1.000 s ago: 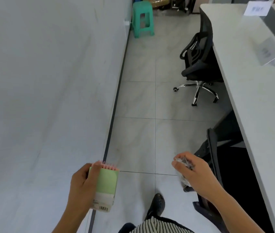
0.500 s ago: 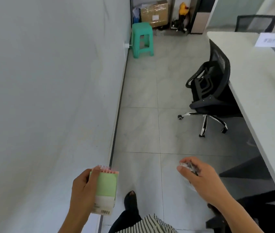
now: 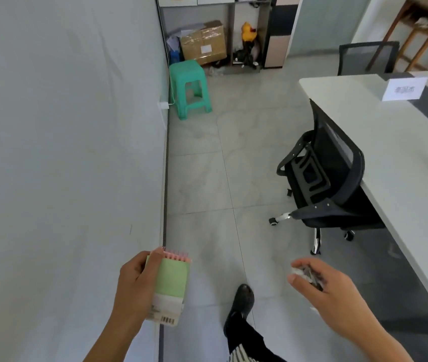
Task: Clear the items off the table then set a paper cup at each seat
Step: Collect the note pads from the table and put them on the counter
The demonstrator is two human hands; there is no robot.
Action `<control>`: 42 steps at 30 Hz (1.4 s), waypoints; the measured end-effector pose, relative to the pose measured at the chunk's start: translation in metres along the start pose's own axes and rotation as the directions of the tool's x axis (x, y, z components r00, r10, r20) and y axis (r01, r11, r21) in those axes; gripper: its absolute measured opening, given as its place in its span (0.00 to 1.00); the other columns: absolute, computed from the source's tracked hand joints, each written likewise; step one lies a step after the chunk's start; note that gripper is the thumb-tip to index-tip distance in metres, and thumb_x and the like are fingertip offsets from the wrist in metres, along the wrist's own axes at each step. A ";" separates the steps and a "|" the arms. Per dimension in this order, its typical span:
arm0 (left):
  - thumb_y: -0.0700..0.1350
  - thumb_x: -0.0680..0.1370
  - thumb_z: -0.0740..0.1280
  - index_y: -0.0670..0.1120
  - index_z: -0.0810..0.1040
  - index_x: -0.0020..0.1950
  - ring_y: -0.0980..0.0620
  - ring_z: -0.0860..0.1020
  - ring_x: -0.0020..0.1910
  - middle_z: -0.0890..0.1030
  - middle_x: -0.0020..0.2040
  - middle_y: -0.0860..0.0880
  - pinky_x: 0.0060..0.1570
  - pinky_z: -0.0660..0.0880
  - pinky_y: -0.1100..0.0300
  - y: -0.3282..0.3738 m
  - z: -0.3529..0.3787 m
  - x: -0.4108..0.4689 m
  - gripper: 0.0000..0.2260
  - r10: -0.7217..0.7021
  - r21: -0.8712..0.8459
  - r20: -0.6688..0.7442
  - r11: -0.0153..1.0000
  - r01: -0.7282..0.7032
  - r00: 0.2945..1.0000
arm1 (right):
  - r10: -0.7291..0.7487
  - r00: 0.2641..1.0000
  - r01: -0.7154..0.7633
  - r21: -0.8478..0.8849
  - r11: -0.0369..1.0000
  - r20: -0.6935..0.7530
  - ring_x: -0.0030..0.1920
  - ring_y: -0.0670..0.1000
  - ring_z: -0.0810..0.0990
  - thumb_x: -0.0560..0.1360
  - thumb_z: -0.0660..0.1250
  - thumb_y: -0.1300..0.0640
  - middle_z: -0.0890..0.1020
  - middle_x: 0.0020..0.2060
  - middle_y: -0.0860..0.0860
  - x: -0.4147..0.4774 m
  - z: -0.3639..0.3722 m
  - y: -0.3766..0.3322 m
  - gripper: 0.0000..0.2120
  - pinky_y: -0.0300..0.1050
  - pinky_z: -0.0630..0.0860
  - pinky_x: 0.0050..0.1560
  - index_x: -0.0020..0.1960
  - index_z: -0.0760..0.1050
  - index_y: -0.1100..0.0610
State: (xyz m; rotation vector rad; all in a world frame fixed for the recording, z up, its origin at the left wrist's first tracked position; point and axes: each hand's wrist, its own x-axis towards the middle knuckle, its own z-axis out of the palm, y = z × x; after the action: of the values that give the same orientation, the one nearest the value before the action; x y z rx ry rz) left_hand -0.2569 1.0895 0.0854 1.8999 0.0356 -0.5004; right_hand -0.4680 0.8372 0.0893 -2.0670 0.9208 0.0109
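My left hand (image 3: 134, 286) grips a small spiral notepad (image 3: 171, 286) with a green cover, pink binding and a barcode at its lower end. My right hand (image 3: 322, 291) is curled round a crumpled clear wrapper (image 3: 305, 275), only partly visible between the fingers. Both hands are held low over the grey tiled floor, away from the long white table (image 3: 380, 142) on the right. A white name card (image 3: 403, 88) stands on that table. No paper cup is in view.
A white wall (image 3: 64, 152) runs along the left. A black mesh office chair (image 3: 325, 178) sits against the table. Ahead stand a green plastic stool (image 3: 189, 87), a cardboard box (image 3: 203, 43) and shelving. My shoe (image 3: 243, 299) steps forward on the floor.
The view has moved forward and tilted up along the aisle; stool, box and shelving come closer. Both hands keep holding the same things in about the same places.
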 end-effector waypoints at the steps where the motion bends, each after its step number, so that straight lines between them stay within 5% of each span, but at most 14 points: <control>1: 0.52 0.79 0.65 0.46 0.79 0.36 0.55 0.77 0.23 0.78 0.27 0.51 0.23 0.72 0.59 0.010 0.008 0.019 0.15 0.003 -0.003 -0.010 1.000 -0.003 1.000 | -0.005 1.000 0.005 -0.011 1.000 -0.002 0.33 0.45 0.79 0.71 0.68 0.38 0.83 0.36 0.46 0.028 -0.008 -0.004 0.08 0.43 0.78 0.38 0.49 0.76 0.38; 9: 0.52 0.79 0.65 0.47 0.81 0.35 0.49 0.76 0.27 0.78 0.26 0.50 0.29 0.73 0.53 0.095 0.037 0.163 0.16 -0.011 0.002 -0.125 1.000 0.011 0.992 | -0.138 0.982 0.154 -0.117 0.981 0.132 0.37 0.44 0.80 0.73 0.66 0.38 0.81 0.40 0.43 0.245 -0.051 -0.104 0.11 0.36 0.75 0.37 0.53 0.73 0.38; 16: 0.50 0.79 0.66 0.46 0.81 0.33 0.47 0.75 0.28 0.77 0.27 0.48 0.32 0.73 0.53 0.133 0.065 0.317 0.16 -0.079 -0.040 -0.164 0.997 0.073 0.983 | -0.143 0.967 0.166 -0.100 0.981 0.209 0.39 0.45 0.80 0.72 0.67 0.38 0.82 0.40 0.44 0.407 -0.050 -0.157 0.13 0.43 0.79 0.44 0.54 0.74 0.39; 21: 0.52 0.79 0.65 0.37 0.77 0.38 0.46 0.74 0.29 0.74 0.31 0.44 0.33 0.71 0.52 0.192 0.087 0.450 0.19 -0.051 -0.069 -0.094 0.997 0.044 0.994 | -0.054 0.983 0.077 -0.125 0.989 0.175 0.41 0.49 0.81 0.72 0.68 0.38 0.83 0.41 0.49 0.517 -0.054 -0.192 0.12 0.46 0.78 0.46 0.53 0.75 0.40; 29: 0.51 0.79 0.64 0.45 0.81 0.36 0.50 0.78 0.27 0.79 0.28 0.50 0.27 0.74 0.57 0.331 0.142 0.659 0.16 0.018 0.044 0.100 0.999 -0.022 0.995 | 0.002 1.000 -0.002 0.001 1.000 0.020 0.43 0.49 0.82 0.72 0.68 0.39 0.84 0.41 0.50 0.682 -0.098 -0.278 0.09 0.45 0.77 0.47 0.51 0.75 0.37; 33: 0.51 0.79 0.64 0.45 0.81 0.37 0.51 0.78 0.26 0.78 0.29 0.49 0.27 0.75 0.56 0.373 0.193 0.745 0.15 0.018 0.041 0.159 0.999 -0.025 0.987 | 0.089 0.993 -0.087 -0.021 0.996 0.081 0.42 0.48 0.81 0.72 0.68 0.39 0.83 0.41 0.49 0.762 -0.114 -0.276 0.11 0.46 0.78 0.48 0.53 0.74 0.38; 42: 0.51 0.79 0.65 0.46 0.82 0.36 0.52 0.75 0.27 0.78 0.27 0.50 0.29 0.71 0.58 0.480 0.295 0.923 0.15 0.001 0.050 0.088 0.999 -0.006 0.996 | 0.093 0.996 -0.094 -0.062 0.994 -0.014 0.40 0.45 0.80 0.71 0.67 0.36 0.82 0.40 0.44 1.012 -0.206 -0.305 0.14 0.41 0.76 0.43 0.54 0.75 0.38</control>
State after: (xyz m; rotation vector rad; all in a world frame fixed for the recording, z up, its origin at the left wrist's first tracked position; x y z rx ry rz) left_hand 0.6116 0.4449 0.0943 1.9244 -0.0386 -0.5872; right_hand 0.3935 0.1909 0.1095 -2.0813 1.0353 0.0790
